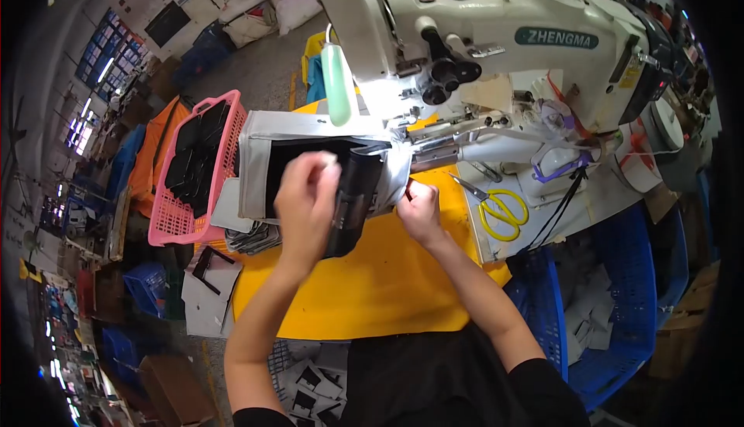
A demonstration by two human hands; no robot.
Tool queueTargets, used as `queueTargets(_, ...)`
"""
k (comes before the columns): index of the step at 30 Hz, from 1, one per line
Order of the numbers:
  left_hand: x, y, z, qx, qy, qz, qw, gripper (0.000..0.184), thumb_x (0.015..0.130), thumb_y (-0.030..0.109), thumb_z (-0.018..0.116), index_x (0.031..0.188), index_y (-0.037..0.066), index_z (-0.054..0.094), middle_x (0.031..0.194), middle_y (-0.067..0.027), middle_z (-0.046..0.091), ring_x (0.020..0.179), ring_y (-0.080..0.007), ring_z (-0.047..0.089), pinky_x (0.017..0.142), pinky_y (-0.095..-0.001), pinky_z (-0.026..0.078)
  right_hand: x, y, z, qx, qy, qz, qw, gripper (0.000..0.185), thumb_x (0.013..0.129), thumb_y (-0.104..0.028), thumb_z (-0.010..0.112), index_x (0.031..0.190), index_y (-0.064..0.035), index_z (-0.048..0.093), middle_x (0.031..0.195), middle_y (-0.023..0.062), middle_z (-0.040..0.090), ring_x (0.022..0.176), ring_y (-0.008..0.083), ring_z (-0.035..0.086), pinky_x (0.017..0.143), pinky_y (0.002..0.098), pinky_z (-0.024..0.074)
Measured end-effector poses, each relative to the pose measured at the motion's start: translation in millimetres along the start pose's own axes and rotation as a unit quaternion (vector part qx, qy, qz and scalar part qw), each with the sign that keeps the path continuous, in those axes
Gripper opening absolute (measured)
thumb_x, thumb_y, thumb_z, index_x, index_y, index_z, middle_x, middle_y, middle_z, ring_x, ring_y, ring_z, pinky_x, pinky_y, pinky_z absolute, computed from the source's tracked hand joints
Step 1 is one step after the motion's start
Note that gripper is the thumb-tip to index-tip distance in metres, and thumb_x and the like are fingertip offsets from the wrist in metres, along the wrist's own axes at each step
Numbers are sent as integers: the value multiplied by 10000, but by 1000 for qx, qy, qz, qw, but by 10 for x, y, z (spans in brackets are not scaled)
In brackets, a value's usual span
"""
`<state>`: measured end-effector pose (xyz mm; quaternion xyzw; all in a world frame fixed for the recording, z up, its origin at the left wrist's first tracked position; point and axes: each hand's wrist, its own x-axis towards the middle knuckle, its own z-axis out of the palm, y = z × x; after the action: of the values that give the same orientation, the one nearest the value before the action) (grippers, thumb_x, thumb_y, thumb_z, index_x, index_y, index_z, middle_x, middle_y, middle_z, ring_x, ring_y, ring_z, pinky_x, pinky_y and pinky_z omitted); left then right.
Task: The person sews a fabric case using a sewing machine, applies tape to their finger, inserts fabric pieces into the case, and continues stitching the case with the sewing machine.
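Note:
A black and light-grey sewn fabric piece (361, 198), perhaps part of a bag, hangs at the narrow arm of a sewing machine (496, 28). My right hand (419, 210) pinches its grey edge just below the machine arm. In front of the piece's black panel, my left hand (308, 202) is raised with fingers curled together and slightly blurred; whatever they might hold cannot be made out. A pale green lamp (336, 86) hangs above the work, and bright light washes out the needle area.
Yellow-handled scissors (504, 214) lie right of my right hand. A pink basket (232, 129) with black pieces stands at left, near stacked grey pieces (252, 237). Yellow sheeting (364, 303) covers the table front. A blue crate (632, 311) holds grey pieces at lower right.

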<state>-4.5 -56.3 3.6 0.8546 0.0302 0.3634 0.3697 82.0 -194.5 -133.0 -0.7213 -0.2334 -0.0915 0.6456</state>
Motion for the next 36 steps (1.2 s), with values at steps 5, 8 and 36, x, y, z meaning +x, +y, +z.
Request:
queueTargets(5, -809, 209, -446, 240, -358, 348, 833, 222, 810, 20, 612, 1029, -2, 635, 978, -120, 632, 833, -238, 654, 709, -318, 546, 25, 31, 48, 9, 5, -35, 999, 250, 898, -166, 604, 729, 19, 610, 569, 180, 542, 516, 319, 563, 485, 388, 431)
queueTargets(8, -493, 276, -106, 263, -304, 462, 791, 355, 807, 60, 599, 1156, 9, 638, 1328, -157, 562, 1215, -294, 584, 973, -357, 514, 5, 31, 38, 3, -2, -57, 998, 198, 881, -128, 601, 752, 20, 627, 611, 229, 567, 552, 405, 593, 500, 417, 445)
queueTargets(36, 225, 70, 115, 356, -314, 487, 734, 401, 831, 102, 589, 1204, -45, 577, 1314, -123, 573, 1167, -212, 546, 960, -337, 490, -45, 111, 13, 163, -71, -18, 984, 174, 950, -53, 581, 791, 13, 604, 760, -43, 605, 718, 35, 514, 603, 241, 461)
